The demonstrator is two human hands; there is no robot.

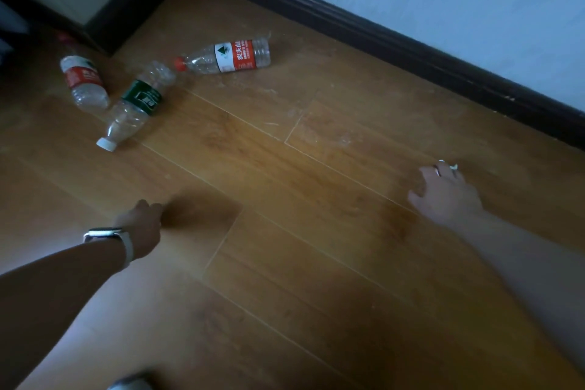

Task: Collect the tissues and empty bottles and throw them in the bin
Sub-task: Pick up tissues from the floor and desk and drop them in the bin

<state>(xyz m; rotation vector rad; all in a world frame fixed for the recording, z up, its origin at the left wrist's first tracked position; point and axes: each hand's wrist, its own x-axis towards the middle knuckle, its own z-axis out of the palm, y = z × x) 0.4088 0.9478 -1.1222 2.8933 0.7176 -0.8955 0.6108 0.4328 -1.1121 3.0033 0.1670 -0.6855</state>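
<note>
Three empty plastic bottles lie on the wooden floor at the upper left. These are a red-labelled bottle [84, 82], a green-labelled bottle with a white cap [136, 104], and a red-labelled bottle with a red cap [229, 57]. My left hand [144, 226], with a watch on its wrist, hovers low over the floor well short of the bottles. Its fingers are curled under and nothing shows in it. My right hand [443, 193] is down on the floor at the right, fingers closed around a small white tissue [454, 165], of which only scraps poke out past the fingertips.
A dark skirting board [380, 38] runs along the pale wall behind the bottles and turns a corner at the upper left. Wooden floor planks [300, 231] stretch between my two hands. No bin is in view.
</note>
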